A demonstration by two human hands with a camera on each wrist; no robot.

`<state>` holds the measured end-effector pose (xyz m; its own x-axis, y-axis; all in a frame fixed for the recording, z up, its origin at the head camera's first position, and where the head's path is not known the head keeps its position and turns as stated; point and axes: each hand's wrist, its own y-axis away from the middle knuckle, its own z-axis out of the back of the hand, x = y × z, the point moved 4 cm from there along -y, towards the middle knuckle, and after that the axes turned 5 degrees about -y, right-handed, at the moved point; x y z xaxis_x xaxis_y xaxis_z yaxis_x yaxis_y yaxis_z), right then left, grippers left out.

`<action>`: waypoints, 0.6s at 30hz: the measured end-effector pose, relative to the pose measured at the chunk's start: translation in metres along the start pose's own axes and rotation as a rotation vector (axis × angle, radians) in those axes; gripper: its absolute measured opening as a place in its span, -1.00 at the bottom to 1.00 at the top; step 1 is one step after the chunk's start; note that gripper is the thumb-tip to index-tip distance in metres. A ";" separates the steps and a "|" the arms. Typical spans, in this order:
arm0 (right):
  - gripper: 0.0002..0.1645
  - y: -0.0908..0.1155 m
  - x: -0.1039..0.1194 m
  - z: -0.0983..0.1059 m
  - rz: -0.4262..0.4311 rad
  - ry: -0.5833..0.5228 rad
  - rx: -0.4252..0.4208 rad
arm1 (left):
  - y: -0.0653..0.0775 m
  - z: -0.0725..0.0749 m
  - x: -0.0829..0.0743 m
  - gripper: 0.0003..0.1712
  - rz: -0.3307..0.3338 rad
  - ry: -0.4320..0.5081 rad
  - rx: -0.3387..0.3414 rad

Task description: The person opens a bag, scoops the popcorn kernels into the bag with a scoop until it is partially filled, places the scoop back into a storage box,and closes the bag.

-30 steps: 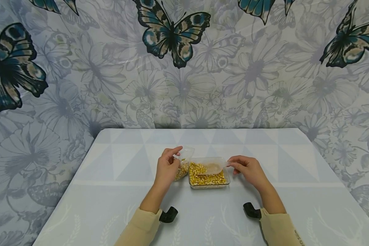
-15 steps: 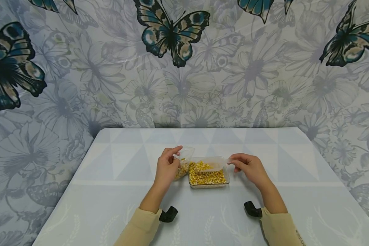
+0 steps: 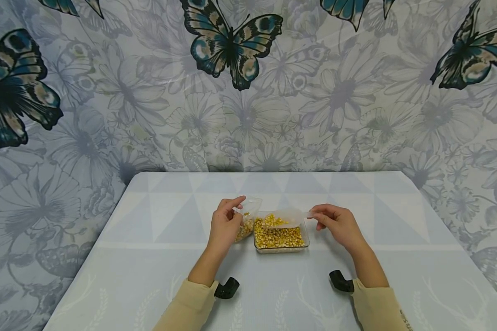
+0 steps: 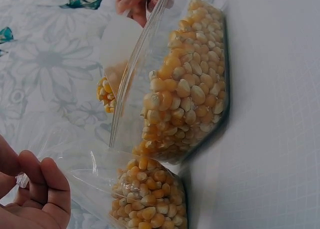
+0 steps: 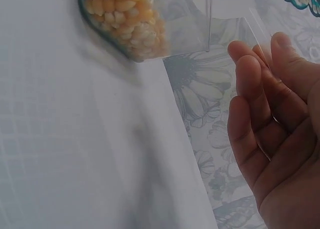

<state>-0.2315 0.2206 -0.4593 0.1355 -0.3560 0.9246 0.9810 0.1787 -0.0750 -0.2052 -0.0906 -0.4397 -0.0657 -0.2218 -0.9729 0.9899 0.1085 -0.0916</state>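
Observation:
A clear rectangular container (image 3: 280, 251) of yellow corn kernels (image 3: 275, 239) sits on the table, its kernels heaped higher toward the left. My right hand (image 3: 336, 224) pinches the handle of a translucent white plastic scoop (image 3: 291, 219) between thumb and fingers. The scoop is over the container's back half; in the left wrist view several kernels (image 4: 105, 95) show at its lip. Against the container's left side stands a clear plastic bag (image 3: 251, 205) partly filled with corn kernels (image 4: 150, 199). The left hand (image 3: 225, 223) grips the bag's upper edge with curled fingers.
A pale table (image 3: 157, 276) with a triangle pattern bears everything. Behind it hangs a floral cloth with butterflies (image 3: 234, 46). A black wrist mount (image 3: 227, 288) pokes out from the left sleeve, another black mount (image 3: 341, 281) from the right.
The right hand has risen slightly and moved away from me, lifting and tilting the scoop up from among the kernels. My left hand and the bag have stayed in place.

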 end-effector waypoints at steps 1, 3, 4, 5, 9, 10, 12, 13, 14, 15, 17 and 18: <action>-0.69 0.000 0.000 0.000 0.000 0.001 -0.002 | 0.000 0.000 0.000 -0.44 0.001 -0.003 -0.001; -0.69 0.000 0.001 0.001 0.005 0.003 -0.005 | 0.000 0.000 -0.001 -0.44 0.005 -0.005 -0.004; -0.70 0.000 0.002 0.002 0.009 0.006 -0.007 | 0.000 0.000 -0.001 -0.43 0.005 -0.007 -0.005; -0.70 0.000 0.002 0.002 0.015 0.010 -0.011 | 0.000 0.000 -0.001 -0.43 0.006 -0.006 -0.004; -0.72 0.000 0.004 0.005 0.039 0.013 -0.026 | -0.001 -0.001 0.000 -0.42 0.010 -0.003 -0.002; -0.72 0.000 0.004 0.006 0.045 0.014 -0.029 | -0.002 -0.001 0.000 -0.42 0.007 -0.002 -0.002; -0.72 0.000 0.005 0.007 0.054 0.009 -0.034 | -0.002 -0.001 0.001 -0.41 0.005 -0.003 0.000; -0.72 0.000 0.005 0.007 0.057 0.010 -0.038 | -0.002 -0.001 0.001 -0.41 0.002 -0.004 0.002; -0.72 0.000 0.005 0.008 0.061 0.009 -0.043 | -0.002 -0.001 0.001 -0.41 0.000 -0.003 0.006; -0.73 0.000 0.006 0.008 0.065 0.007 -0.047 | -0.002 -0.001 0.001 -0.40 -0.003 -0.006 0.009; -0.74 0.000 0.007 0.010 0.081 0.007 -0.058 | -0.002 -0.001 0.002 -0.39 -0.006 -0.013 0.014; -0.74 0.001 0.008 0.011 0.091 0.008 -0.064 | -0.002 -0.001 0.002 -0.39 -0.009 -0.015 0.017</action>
<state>-0.2313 0.2276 -0.4474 0.2257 -0.3486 0.9097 0.9713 0.1519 -0.1828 -0.2070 -0.0897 -0.4415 -0.0729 -0.2367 -0.9688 0.9913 0.0898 -0.0965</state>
